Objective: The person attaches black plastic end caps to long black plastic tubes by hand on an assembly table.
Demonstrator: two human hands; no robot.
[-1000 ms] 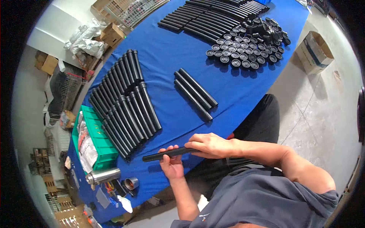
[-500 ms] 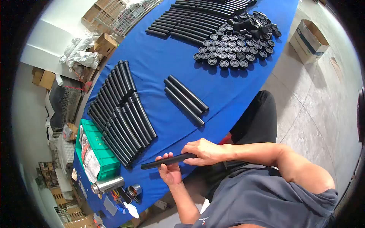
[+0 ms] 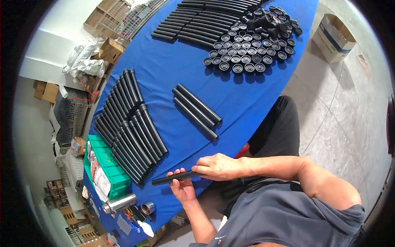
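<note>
A black tube (image 3: 164,180) is held level just off the near edge of the blue-covered table. My left hand (image 3: 184,190) is closed around its middle, palm up, with fingertips showing above it. My right hand (image 3: 218,166) grips the tube's right end from above, and that end is hidden under the fingers. Three loose black tubes (image 3: 196,109) lie side by side on the cloth beyond my hands. To the left, rows of black tubes with collared ends (image 3: 131,127) lie close together.
Many round black caps (image 3: 242,51) are grouped at the far side, beside rows of plain tubes (image 3: 197,24). A green crate (image 3: 119,175), a metal cylinder (image 3: 121,202) and small tools sit at the left end of the blue table (image 3: 156,61). A cardboard box (image 3: 333,39) stands on the floor.
My right hand has shifted slightly left along the tube, while my left hand keeps its hold. The whole view has moved a little.
</note>
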